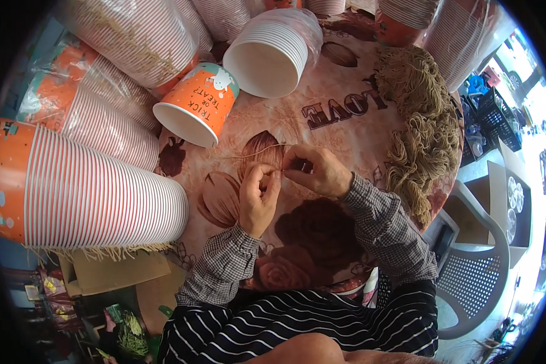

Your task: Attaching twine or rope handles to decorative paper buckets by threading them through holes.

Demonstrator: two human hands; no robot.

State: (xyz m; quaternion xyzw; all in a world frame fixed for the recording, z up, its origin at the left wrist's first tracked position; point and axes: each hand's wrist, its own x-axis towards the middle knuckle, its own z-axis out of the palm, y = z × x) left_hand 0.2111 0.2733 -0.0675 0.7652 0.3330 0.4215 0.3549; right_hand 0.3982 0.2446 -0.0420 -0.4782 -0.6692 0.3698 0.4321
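Your left hand (pixel 258 200) and right hand (pixel 318 171) are fingertip to fingertip over the middle of the table (pixel 346 130), each pinching a thin tan string (pixel 258 151) that trails off to the far left across the patterned cloth. Just beyond the string lies an orange cup (pixel 197 104) on its side, a sleeve of white cups (pixel 273 51) behind it. A big stack of cups (pixel 85 191) lies on the left, and a heap of tan cord (pixel 424 121) sits at the right edge.
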